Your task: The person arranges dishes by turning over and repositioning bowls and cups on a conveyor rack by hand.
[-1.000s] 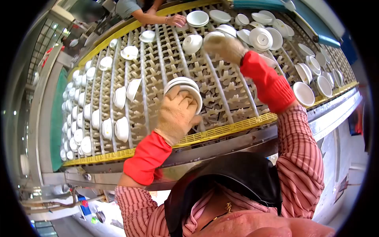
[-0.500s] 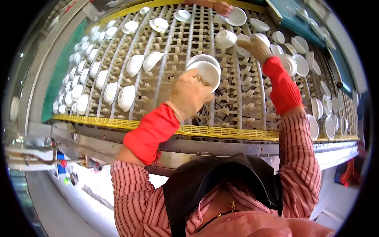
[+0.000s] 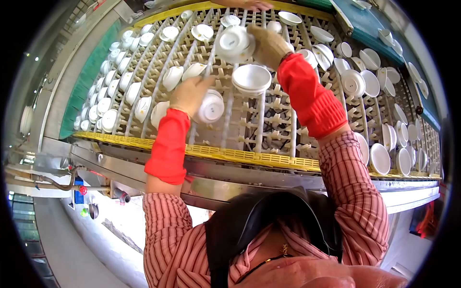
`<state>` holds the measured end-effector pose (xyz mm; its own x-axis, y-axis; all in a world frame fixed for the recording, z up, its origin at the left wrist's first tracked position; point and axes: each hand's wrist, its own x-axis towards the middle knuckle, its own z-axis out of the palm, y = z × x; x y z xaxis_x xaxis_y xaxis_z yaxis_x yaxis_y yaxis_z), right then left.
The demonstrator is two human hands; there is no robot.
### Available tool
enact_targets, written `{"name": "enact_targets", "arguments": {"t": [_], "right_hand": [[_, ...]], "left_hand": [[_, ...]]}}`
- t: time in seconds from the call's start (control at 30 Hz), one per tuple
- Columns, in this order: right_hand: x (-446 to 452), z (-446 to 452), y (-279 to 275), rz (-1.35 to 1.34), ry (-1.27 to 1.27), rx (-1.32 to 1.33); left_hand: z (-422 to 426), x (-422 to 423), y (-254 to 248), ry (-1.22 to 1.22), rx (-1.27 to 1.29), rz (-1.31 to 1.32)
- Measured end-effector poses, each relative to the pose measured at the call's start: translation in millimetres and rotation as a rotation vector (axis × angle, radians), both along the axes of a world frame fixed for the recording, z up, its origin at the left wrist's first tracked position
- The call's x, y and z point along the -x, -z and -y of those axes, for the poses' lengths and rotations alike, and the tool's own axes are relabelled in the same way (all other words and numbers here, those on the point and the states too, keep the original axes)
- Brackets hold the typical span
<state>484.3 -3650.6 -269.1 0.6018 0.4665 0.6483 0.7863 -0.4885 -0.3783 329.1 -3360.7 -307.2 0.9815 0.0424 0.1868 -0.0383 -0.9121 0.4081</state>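
My left hand (image 3: 191, 96), in a tan glove with a red cuff, is closed on a white bowl (image 3: 211, 107) whose base faces me, low over the pegged rack. My right hand (image 3: 270, 47), gloved the same way, grips the edge of another white bowl (image 3: 234, 42), slightly blurred and base towards me. Between and below the hands, a stack of white bowls (image 3: 251, 78) rests upright on the rack. Left of my left hand, tilted bowls (image 3: 172, 78) lean among the pegs.
The pegged rack (image 3: 273, 120) has a yellow front edge (image 3: 230, 154). Many bowls (image 3: 109, 120) stand at the left, and several more (image 3: 380, 158) at the right. Another person's hand (image 3: 249, 5) reaches in at the far edge. A teal-edged metal frame (image 3: 370, 38) runs along the back right.
My left hand has moved left from the stacked bowls and now holds a bowl base up. The right hand has come left with a bowl. The stack stands free of my hands.
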Motion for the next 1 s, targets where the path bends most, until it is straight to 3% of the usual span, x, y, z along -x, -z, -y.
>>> {"name": "enact_targets", "arguments": {"t": [0.03, 0.1, 0.13, 0.2, 0.23, 0.37, 0.43, 0.5, 0.57, 0.67, 0.73, 0.77, 0.8, 0.9, 0.93, 0.97, 1.0], "right_hand": [[1.1, -0.3, 1.6, -0.103, -0.026, 0.164], [-21.9, 16.6, 48.6, 0.189, -0.061, 0.233], [-11.1, 30.7, 51.6, -0.218, -0.106, -0.025], [36.5, 70.0, 37.5, -0.627, -0.009, -0.187], [59.4, 93.3, 13.8, -0.615, 0.122, -0.095], [101.5, 196.8, 6.9, -0.489, 0.196, 0.181], [142.8, 231.2, 11.3, -0.269, 0.226, 0.259], [186.2, 246.9, -1.7, -0.524, 0.219, 0.490], [216.7, 271.0, 30.9, -0.335, 0.157, 0.529], [250.2, 252.3, 3.4, -0.383, 0.432, 0.744], [251.9, 270.6, 19.0, -0.371, 0.512, 0.724], [250.4, 281.4, 27.7, -0.369, 0.548, 0.719], [251.5, 293.0, 36.0, -0.058, 0.540, 0.749], [254.3, 310.3, 47.3, -0.492, 0.574, 0.605], [251.5, 320.1, 61.6, -0.358, 0.527, 0.526], [252.3, 320.8, 56.0, -0.396, 0.513, 0.470], [248.2, 317.5, 43.7, -0.435, 0.499, 0.416]], "left_hand": [[2.5, 2.9, -6.2, 0.010, -0.138, 0.059], [71.1, 32.0, -68.7, -0.019, -0.100, 0.028], [83.6, 32.8, -61.8, 0.098, -0.049, 0.199], [108.7, 30.0, -54.4, 0.290, -0.278, 0.349], [119.3, 26.8, -52.3, 0.386, -0.398, 0.425], [138.4, 13.5, -12.5, 0.407, -0.434, 0.295], [137.7, 6.7, -8.4, 0.387, -0.453, 0.224], [145.2, 6.8, -11.0, 0.358, -0.468, 0.209], [155.8, 7.2, -14.9, 0.293, -0.482, 0.195], [156.4, 4.1, -19.1, 0.235, -0.283, 0.359], [142.3, -1.4, -19.4, 0.134, -0.216, 0.433], [130.7, -2.8, -21.7, -0.049, -0.052, 0.318], [122.9, 1.4, -24.8, -0.103, 0.001, 0.359], [60.0, 10.7, -7.2, -0.106, 0.050, 0.466], [27.7, 17.8, 0.5, -0.106, -0.046, 0.477], [-1.6, 25.3, 3.6, -0.104, -0.137, 0.487], [-18.6, 40.6, -17.4, -0.167, -0.313, 0.339]]}}
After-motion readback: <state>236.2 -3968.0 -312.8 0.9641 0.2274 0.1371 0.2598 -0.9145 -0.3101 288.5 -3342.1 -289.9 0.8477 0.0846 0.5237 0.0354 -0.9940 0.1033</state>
